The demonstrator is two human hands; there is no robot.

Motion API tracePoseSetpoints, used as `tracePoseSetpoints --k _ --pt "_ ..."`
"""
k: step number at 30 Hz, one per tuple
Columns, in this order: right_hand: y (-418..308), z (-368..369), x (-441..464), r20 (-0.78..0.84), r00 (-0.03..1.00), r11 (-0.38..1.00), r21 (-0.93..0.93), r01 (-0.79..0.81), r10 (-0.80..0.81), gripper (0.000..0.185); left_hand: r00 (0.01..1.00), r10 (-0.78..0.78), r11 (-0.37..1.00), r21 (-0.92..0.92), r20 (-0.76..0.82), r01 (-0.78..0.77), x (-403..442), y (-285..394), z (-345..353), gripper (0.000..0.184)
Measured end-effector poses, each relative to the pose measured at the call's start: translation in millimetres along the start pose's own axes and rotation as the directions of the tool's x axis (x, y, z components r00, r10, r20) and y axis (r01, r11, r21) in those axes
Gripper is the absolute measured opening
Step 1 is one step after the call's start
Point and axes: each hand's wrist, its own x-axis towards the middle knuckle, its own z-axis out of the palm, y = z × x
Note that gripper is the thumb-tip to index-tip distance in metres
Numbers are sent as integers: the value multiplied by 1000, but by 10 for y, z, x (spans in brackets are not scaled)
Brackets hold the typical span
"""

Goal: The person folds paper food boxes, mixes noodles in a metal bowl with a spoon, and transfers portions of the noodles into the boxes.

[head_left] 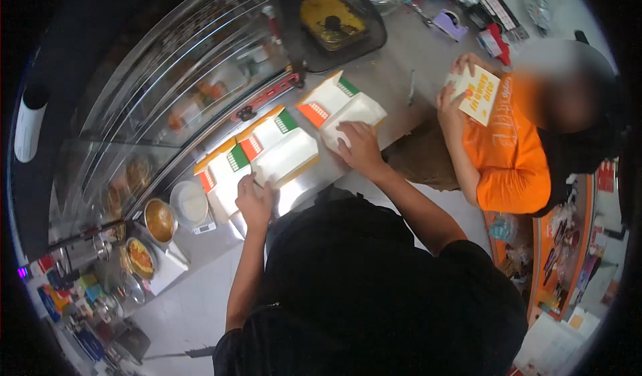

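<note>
The left hand (254, 205), its grip unclear, bends its fingers beside the leftmost open white cardboard box with orange-green flaps (225, 199); a matching middle box (287, 157) lies rightward; the right hand (362, 145), fingers spread, touches the nearer rightmost box (361, 108).

three cartons (289, 154) stand in a row on a counter (399, 82), between a person (374, 289) and a display case (157, 85).
the left hand (255, 204) is at the left carton, beside the middle one; the right hand (361, 145) is on the right carton. left of the row are a tub (189, 202), a bowl (160, 221) and a dish (141, 258); a tray (376, 32) lies beyond its right end. at right, a co-worker (508, 155) holds a box (477, 94).
</note>
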Motion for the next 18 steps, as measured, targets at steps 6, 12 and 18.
tracePoseSetpoints --k 6,12,18 --pt "-442 58 -240 192 980 990 136 18 -45 25 998 -50 996 75 28 48 -327 2 -513 40" --pt "-648 153 -120 53 998 991 -132 26 -19 27 991 -132 985 108 -17 133 -838 -155 -1017 39" --pt "-665 242 277 274 840 868 -318 -381 469 52 996 -44 991 126 -73 53 -588 -208 -1042 39"
